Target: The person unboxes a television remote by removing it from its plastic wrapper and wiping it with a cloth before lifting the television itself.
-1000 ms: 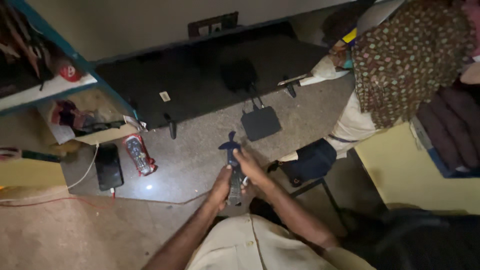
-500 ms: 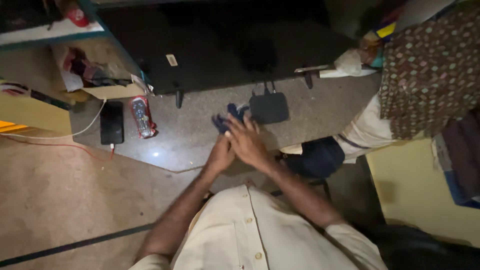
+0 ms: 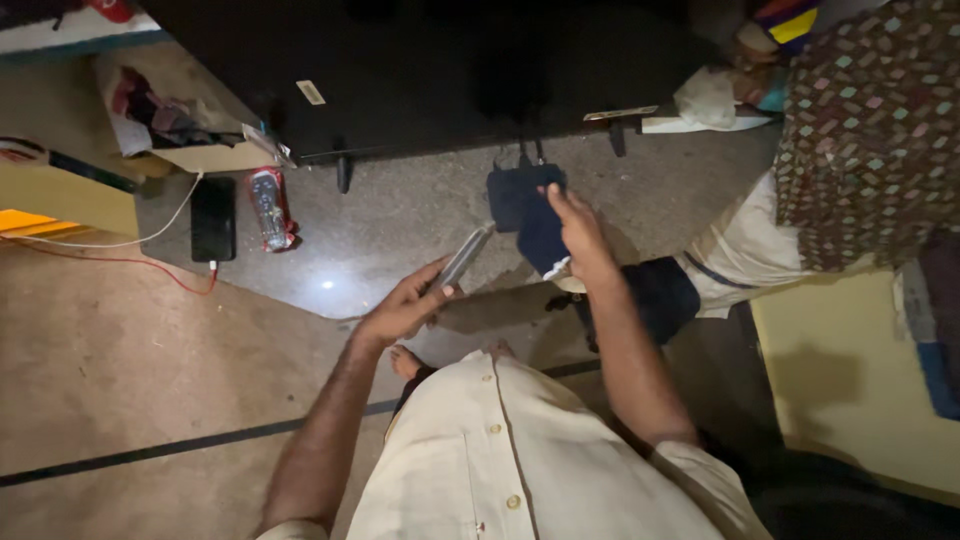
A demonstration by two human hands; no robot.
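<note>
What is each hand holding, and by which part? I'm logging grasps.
The left hand holds a slim grey remote by its lower end. The right hand grips a dark blue cloth along its right edge.

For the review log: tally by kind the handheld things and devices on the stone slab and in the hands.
Remote controls: 2, one grey in the left hand as remote, one red-wrapped remote on the slab
Phones: 1, black phone on a cable
Dark blue cloths: 1, cloth in the right hand
Black router boxes: 1, router
Total: 5
</note>
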